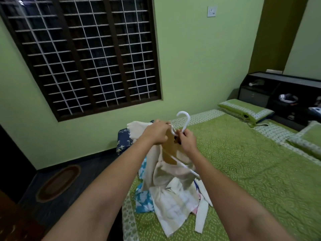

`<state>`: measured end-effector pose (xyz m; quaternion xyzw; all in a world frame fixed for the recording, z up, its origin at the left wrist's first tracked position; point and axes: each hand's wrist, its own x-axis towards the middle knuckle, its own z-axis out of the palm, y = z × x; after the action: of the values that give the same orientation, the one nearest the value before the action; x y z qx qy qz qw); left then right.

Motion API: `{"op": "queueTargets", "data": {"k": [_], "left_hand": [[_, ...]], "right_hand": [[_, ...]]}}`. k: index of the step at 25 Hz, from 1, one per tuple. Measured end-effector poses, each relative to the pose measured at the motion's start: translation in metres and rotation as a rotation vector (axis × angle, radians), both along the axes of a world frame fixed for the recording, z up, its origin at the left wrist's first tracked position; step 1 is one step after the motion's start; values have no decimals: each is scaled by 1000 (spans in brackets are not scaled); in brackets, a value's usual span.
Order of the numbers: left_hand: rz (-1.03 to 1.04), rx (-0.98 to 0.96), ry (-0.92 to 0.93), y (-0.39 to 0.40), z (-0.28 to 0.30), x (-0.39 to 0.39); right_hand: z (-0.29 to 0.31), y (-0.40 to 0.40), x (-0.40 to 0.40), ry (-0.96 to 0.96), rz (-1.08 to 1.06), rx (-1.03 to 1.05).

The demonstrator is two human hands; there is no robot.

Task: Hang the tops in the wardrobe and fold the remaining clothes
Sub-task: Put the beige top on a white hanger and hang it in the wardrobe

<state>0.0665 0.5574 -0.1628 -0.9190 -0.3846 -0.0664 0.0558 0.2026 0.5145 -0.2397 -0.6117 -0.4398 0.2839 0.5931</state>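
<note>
I hold a cream top (166, 173) up over the bed on a white plastic hanger (184, 119). My left hand (156, 132) grips the top's collar and shoulder at the hanger's left end. My right hand (188, 140) pinches the neckline just below the hook. The hanger's lower bar (184, 165) slants down to the right across the garment. Beneath it, a pile of clothes (173, 204) lies on the bed, with white, cream and blue floral pieces. The wardrobe is out of view.
The bed with a green patterned cover (251, 171) fills the right side, two pillows (246, 110) and a dark headboard shelf (278, 91) at its far end. A barred window (83, 54) sits in the wall ahead. A dark oval rug (58, 183) lies on the floor, left.
</note>
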Motion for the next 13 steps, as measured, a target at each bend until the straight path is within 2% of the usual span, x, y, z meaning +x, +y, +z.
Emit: {"op": "queueTargets", "data": {"k": [2,3,5,7,9,11,12,13], "left_hand": [[11,-72,-261,11,8,0],[-7,-44,-250,15,9,2],[-103,15,-53,15,7,17],[-206,-28,14,9,-3,44],[-285,-155,-79,1,-10,76],[-314,-208,-186,-9,-8,111],[-324,-214,-217,-15,-5,129],[-343,-208,-238,-22,-1,148]], "right_hand": [[8,-11,13,-30,-7,45],[12,-19,23,-56,1,56],[15,-35,45,-82,18,48],[18,-52,65,-79,-34,37],[21,-68,80,-155,-261,23],[21,-85,93,-348,-610,-4],[17,-91,99,-437,-668,-11],[11,-95,106,-495,-640,-23]]}}
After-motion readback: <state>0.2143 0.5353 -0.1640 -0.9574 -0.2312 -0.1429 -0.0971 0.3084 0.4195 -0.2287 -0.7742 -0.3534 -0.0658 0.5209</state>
